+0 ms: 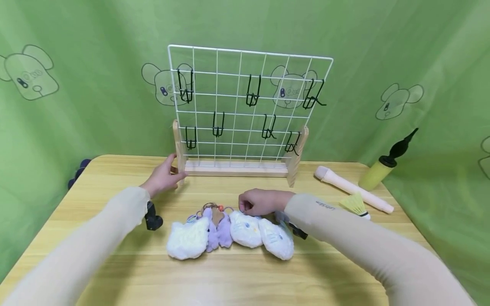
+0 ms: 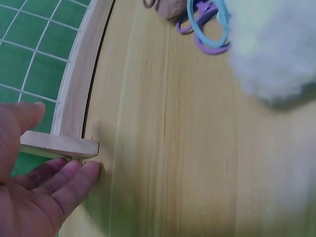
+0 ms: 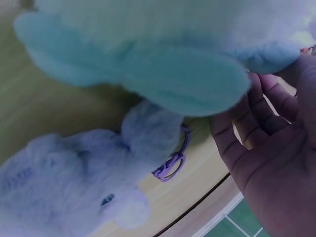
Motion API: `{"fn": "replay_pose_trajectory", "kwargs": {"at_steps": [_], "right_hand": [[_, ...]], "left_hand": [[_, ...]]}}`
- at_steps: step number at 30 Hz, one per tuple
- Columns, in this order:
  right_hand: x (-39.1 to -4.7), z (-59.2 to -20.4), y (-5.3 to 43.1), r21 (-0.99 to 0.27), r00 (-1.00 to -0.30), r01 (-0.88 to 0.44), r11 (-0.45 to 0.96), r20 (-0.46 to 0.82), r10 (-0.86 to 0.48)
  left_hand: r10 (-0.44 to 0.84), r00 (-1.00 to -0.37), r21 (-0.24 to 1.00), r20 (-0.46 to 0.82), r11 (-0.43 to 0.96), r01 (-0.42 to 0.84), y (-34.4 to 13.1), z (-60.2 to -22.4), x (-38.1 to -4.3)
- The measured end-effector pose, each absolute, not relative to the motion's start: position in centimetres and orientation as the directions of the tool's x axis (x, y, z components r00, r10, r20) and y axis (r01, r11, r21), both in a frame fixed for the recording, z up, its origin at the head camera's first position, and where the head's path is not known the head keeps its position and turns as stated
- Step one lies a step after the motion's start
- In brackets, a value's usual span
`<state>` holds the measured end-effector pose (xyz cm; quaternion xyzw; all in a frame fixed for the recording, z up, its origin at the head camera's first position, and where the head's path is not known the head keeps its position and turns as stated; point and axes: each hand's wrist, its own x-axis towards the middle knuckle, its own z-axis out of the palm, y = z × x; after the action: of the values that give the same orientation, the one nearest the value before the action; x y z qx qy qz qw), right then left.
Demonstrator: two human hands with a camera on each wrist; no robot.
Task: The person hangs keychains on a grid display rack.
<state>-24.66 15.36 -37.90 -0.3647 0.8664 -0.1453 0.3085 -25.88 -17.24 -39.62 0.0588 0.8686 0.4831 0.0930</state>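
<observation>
A white wire grid (image 1: 249, 114) leans in a wooden stand (image 1: 237, 170), with black hooks (image 1: 252, 91) hung on it. My left hand (image 1: 165, 176) grips the stand's left leg (image 2: 59, 144), thumb on one side and fingers on the other. Lower right, my right hand (image 1: 264, 201) has its fingers bent at the top edge of a white plush keychain (image 1: 246, 229) with pale blue parts. In the right wrist view thumb and fingers meet at the plush's blue edge (image 3: 271, 58); their exact contact is partly hidden.
Beside that plush lie another white-and-blue plush (image 1: 277, 240), a purple plush (image 1: 219, 236) and a fluffy white plush (image 1: 187, 240). A lilac plush (image 3: 64, 177) sits under my right forearm. A microphone (image 1: 352, 189), a yellow shuttlecock (image 1: 355, 205) and a yellow pump (image 1: 377, 172) stand or lie at right.
</observation>
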Motion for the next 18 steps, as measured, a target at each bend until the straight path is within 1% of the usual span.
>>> {"fn": "replay_pose_trajectory", "kwargs": {"at_steps": [6, 18], "right_hand": [[-24.6, -38.0, 15.0, -0.502, -0.554, -0.506, 0.702, -0.434, -0.71], [-24.8, -38.2, 14.1, -0.43, -0.581, -0.513, 0.743, -0.463, -0.669]], "left_hand": [[0.183, -0.978, 0.849, -0.101, 0.529, 0.011, -17.3, -40.4, -26.6], [0.168, -0.983, 0.837, -0.077, 0.547, 0.028, -17.0, -40.7, -27.1]]}}
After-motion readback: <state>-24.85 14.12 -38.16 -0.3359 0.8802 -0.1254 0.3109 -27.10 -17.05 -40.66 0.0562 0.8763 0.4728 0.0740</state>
